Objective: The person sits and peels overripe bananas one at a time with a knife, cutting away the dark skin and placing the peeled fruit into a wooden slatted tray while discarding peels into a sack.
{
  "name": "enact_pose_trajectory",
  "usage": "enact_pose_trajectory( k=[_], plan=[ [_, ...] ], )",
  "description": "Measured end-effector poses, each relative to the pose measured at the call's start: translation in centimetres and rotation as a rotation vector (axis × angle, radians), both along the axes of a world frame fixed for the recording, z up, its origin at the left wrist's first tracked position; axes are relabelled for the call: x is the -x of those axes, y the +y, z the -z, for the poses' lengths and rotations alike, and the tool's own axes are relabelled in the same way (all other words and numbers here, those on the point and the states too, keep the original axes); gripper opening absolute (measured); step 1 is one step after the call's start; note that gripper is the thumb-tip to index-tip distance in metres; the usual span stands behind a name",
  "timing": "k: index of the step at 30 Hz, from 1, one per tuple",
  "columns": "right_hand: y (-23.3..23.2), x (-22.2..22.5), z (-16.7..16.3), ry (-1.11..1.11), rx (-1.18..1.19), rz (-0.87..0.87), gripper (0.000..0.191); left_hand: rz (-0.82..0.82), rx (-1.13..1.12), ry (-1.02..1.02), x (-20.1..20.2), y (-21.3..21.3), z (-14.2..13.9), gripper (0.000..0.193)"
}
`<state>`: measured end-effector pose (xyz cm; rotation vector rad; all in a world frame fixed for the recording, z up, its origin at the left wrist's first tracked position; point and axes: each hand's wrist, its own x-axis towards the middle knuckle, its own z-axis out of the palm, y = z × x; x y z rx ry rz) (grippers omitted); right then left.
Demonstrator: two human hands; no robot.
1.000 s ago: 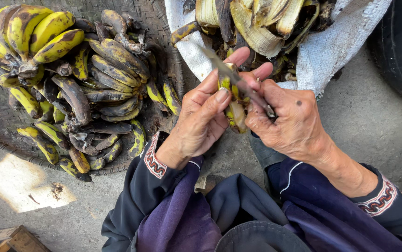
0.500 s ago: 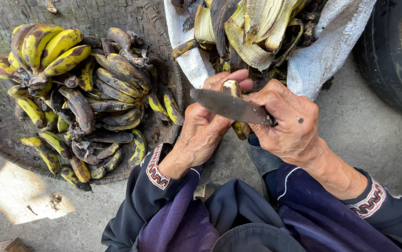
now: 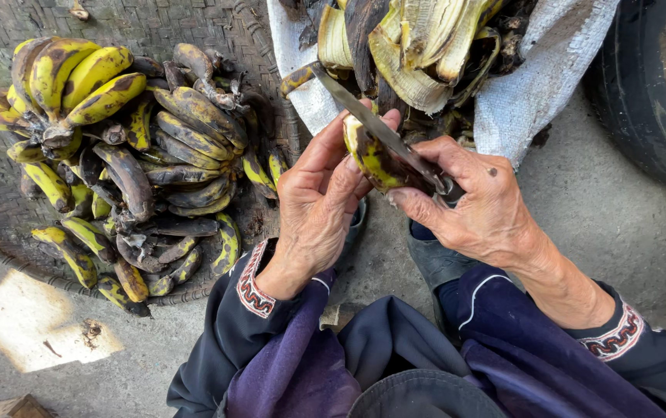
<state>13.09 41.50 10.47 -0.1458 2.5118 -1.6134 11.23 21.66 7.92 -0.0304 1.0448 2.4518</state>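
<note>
- At the centre of the head view, just above the person's lap, the left hand (image 3: 317, 205) cups a banana (image 3: 370, 155), its fingers curled round the fruit's near side and the thumb up against its top end.
- The banana sits between the two hands, yellow-green with dark blotches, its cut pale end pointing up and left.
- The right hand (image 3: 481, 209) is wrapped tight on the handle of a knife (image 3: 372, 122); the handle itself is buried in the fist.
- The blade runs up and left from that fist, lying across the banana's upper face and touching it, the tip poking past the left fingertips.
- Beyond the blade tip lies a white sack (image 3: 534, 101), spread open and piled with banana peels (image 3: 418, 46); the tip almost reaches its near edge.
- Off to the left, a woven tray (image 3: 8, 232) carries a heap of spotted bananas (image 3: 132, 155), its right rim close beside the left wrist.
- A dark tyre (image 3: 658, 85) closes in the upper right corner.
- Bare concrete floor (image 3: 619, 232) opens right of the right forearm and also at lower left, below the tray's rim.
</note>
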Motion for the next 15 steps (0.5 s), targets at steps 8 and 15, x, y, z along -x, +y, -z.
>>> enact_pose_trajectory(
  k=[8, 15],
  plan=[
    [1.3, -0.9, 1.5, -0.143, 0.043, 0.031, 0.016, 0.104, 0.103, 0.084, 0.2, -0.6, -0.7, 0.052],
    [0.4, -1.6, 1.4, -0.111, 0.046, 0.106, 0.023, 0.165, 0.201, 0.209, 0.7, -0.8, -1.3, 0.054]
  ],
)
